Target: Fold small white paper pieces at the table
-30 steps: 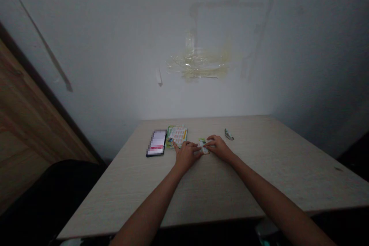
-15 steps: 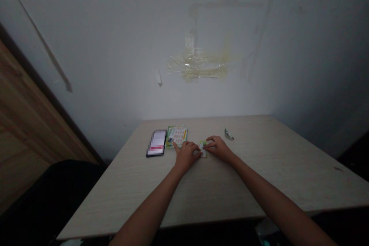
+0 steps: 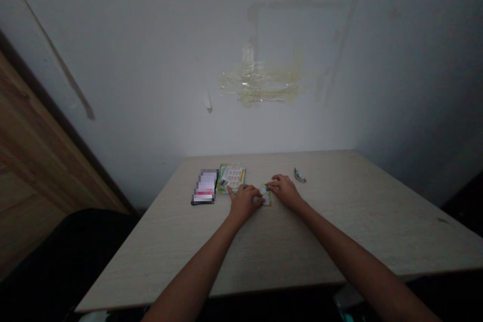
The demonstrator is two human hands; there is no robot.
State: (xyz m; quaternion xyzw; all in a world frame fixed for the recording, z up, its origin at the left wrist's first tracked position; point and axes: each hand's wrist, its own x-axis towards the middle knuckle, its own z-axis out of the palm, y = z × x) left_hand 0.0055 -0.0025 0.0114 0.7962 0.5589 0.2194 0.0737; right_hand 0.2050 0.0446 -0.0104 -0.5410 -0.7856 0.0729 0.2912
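A small green-and-white printed card (image 3: 267,198) lies on the table between my two hands. My left hand (image 3: 244,201) is curled at its left side, fingertips pressed on the card's edge, with the thumb side near the pile of printed sheets. From the right, my right hand (image 3: 285,191) pinches at the card's upper edge, fingers bent together. Parts of the card are covered by my fingers, and its print is too small to read. Beyond the left hand rests a pile of green-and-white printed sheets (image 3: 233,176).
A phone (image 3: 205,188) with a blurred-out screen lies left of the pile. Behind my right hand is a small crumpled wrapper-like piece (image 3: 300,175). The pale wooden table (image 3: 302,251) meets a wall (image 3: 151,60) with old tape (image 3: 264,83). A dark shape (image 3: 75,246) stands at the left.
My right hand has shifted slightly up and left along the card's top, and more of the card's face shows. My left hand stays in place.
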